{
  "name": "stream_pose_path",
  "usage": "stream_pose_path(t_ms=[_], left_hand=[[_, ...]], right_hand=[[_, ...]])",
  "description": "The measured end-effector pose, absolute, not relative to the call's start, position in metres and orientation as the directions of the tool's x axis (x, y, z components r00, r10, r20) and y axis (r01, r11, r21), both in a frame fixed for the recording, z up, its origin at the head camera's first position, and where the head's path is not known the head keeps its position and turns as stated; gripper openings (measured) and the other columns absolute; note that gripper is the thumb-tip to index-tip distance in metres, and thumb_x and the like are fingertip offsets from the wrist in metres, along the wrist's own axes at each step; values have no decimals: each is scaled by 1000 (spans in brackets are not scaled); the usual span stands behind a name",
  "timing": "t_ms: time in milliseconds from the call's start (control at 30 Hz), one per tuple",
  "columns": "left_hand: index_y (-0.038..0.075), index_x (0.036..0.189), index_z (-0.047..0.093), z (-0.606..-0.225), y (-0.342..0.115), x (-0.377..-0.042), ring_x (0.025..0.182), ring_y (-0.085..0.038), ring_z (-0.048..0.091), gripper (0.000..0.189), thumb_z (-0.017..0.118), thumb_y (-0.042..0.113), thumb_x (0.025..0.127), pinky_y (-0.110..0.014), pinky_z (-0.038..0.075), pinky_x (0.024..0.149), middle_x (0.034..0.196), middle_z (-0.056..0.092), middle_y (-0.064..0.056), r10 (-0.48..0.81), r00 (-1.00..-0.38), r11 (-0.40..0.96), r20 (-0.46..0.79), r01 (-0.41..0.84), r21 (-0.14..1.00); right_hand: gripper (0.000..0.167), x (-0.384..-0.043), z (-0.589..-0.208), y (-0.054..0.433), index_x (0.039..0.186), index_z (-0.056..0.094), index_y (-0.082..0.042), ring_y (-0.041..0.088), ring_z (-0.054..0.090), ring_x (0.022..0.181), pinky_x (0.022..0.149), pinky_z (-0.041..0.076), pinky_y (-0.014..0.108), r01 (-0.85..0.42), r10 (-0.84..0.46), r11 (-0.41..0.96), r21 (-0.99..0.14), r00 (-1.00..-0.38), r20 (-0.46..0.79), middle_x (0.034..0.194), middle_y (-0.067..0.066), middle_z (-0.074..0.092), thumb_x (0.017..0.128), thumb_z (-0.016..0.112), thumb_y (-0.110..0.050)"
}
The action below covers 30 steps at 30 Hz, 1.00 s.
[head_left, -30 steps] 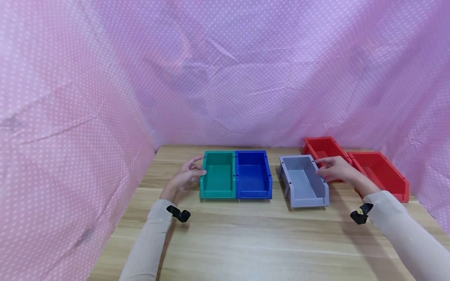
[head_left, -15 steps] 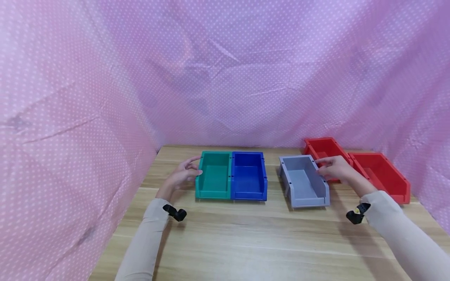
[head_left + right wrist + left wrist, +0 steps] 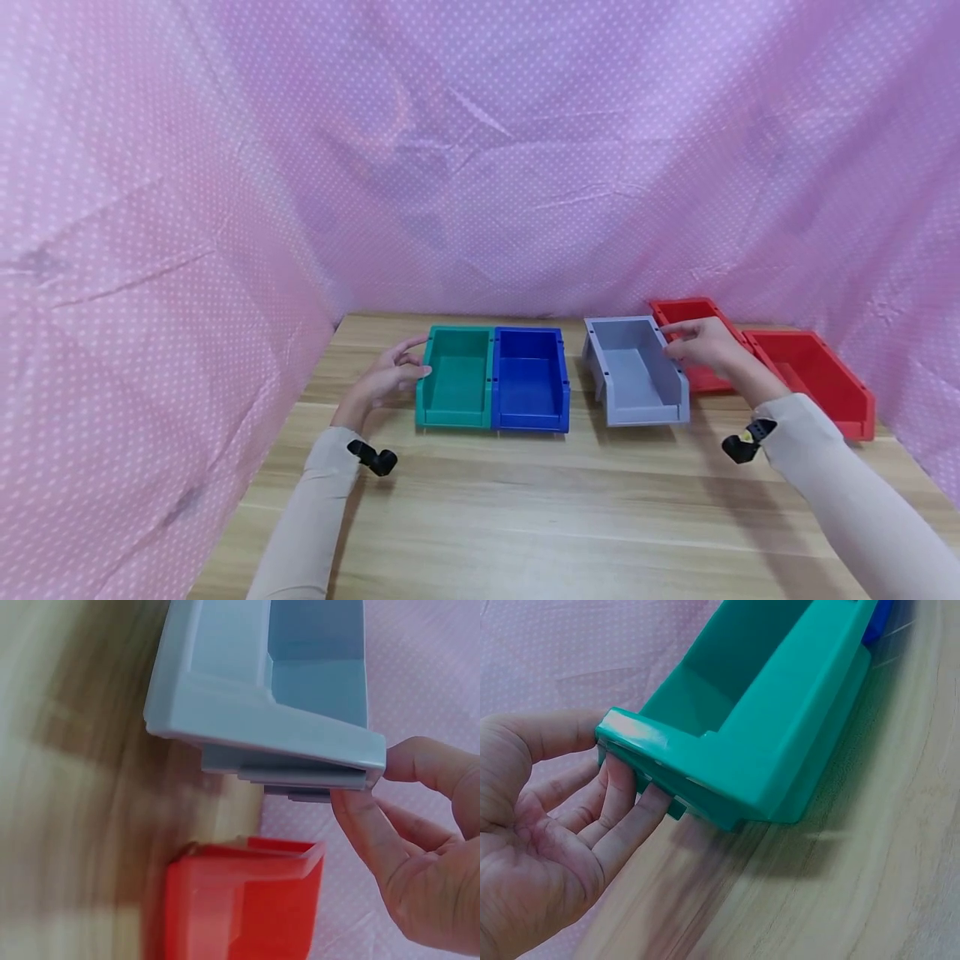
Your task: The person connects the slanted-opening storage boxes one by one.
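Observation:
My left hand (image 3: 384, 375) grips the left side rim of a green storage bin (image 3: 456, 377). In the left wrist view the thumb lies on the rim and the fingertips (image 3: 654, 801) tuck under its lip. A blue storage bin (image 3: 529, 379) sits flush against the green one's right side. My right hand (image 3: 708, 346) pinches the right side rim of a grey storage bin (image 3: 632, 379), thumb and fingers on either side of the lip in the right wrist view. The grey bin hangs slightly raised, with a gap between it and the blue bin.
Behind and right of the grey bin is a red bin (image 3: 678, 310), partly hidden by my right hand. A second red bin (image 3: 817, 371) stands beside it, further right. Pink dotted cloth (image 3: 480, 208) walls the wooden table (image 3: 495, 517) at the back and sides.
The green and blue bins slid a little left together, then stayed put with my left hand on them. My right hand has since lifted the grey bin and shifted it leftward and back.

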<state>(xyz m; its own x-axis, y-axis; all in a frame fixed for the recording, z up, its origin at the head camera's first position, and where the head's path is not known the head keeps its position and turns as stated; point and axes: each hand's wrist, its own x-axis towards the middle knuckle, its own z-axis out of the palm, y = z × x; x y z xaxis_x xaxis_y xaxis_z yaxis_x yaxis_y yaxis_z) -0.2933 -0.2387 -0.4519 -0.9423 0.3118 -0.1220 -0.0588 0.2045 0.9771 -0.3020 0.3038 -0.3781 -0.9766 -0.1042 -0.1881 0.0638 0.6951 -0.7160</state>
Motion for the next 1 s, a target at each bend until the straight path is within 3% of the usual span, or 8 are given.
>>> stream_pose_path(t_ms=[133,367,500,900,1000], left_hand=[[19,160,33,-453,-239,-292,93,-12,57,69,65,10,99,-23,54,82,106,49,0,302,-945,194,-127,-69,979],[19,160,33,-456,-241,-293,95,-13,56,70,66,10,99,-25,54,85,107,49,-2,302,-944,208,-132,-69,976],[20,160,32,-455,-240,-295,95,-14,56,70,66,11,99,-24,51,80,112,49,-4,309,-941,204,-141,-79,976],[21,160,33,-454,-239,-294,98,-14,57,69,64,8,99,-26,55,87,109,47,-2,306,-940,194,-151,-94,977],[20,160,32,-455,-239,-294,95,-12,56,70,64,8,100,-24,54,83,110,47,-2,309,-940,191,-144,-87,978]], right_hand=[[59,-305,-369,293,145,51,5,19,70,90,91,58,48,52,-106,678,-733,-980,-167,113,23,70,94,72,-18],[56,-308,-354,279,143,54,5,16,69,84,82,62,34,65,-88,653,-755,-983,-161,98,11,74,94,71,-15],[55,-307,-349,274,142,55,5,15,68,84,80,62,32,67,-89,649,-758,-983,-163,98,10,73,94,72,-16],[54,-307,-349,268,140,54,8,10,67,81,80,62,32,64,-103,617,-784,-981,-162,89,2,68,92,72,-11],[55,-306,-349,267,140,54,10,11,68,81,82,62,34,66,-104,612,-788,-981,-162,90,3,69,93,72,-11]])
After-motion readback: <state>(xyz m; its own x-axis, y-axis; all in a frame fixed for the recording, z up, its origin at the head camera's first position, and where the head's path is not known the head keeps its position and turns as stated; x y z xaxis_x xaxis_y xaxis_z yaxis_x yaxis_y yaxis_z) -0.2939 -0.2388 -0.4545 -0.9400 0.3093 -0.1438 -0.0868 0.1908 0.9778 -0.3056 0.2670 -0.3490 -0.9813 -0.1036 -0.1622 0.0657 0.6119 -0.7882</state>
